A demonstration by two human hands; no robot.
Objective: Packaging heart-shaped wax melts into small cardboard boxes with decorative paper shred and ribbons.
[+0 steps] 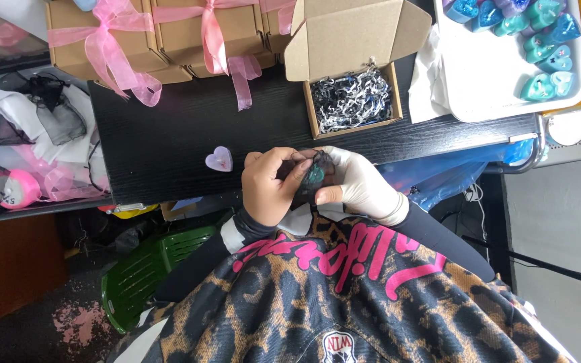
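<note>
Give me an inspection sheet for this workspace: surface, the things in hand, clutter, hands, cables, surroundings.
Surface: black wood-grain table.
Things in hand: small dark mesh pouch with a teal piece inside, held by both hands; lilac heart lies apart on the table.
Clutter: open cardboard box of shredded paper; closed boxes tied with pink ribbon; white tray of blue and teal hearts.
Hands: left hand bare, right hand in a pale glove, both gripping the pouch.
Cables: dark cable over the floor at right.
Surroundings: pink tape roll, green plastic chair, blue plastic bag.
</note>
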